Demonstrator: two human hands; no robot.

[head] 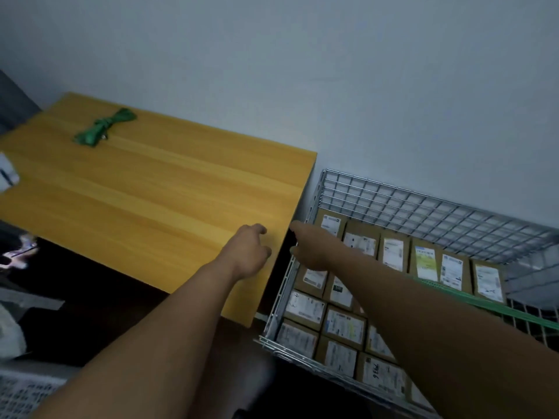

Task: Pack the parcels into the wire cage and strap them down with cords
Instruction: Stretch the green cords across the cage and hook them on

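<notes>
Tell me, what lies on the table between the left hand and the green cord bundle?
Nothing: the head view shows bare table between the left hand and the cord bundle.

Table (157,207): yellow wood-grain top, filling the left and centre of the frame. On it: one bundled green cord (104,127), upper left, near the far edge; a white object (7,173), partly cut off at the left edge.
</notes>
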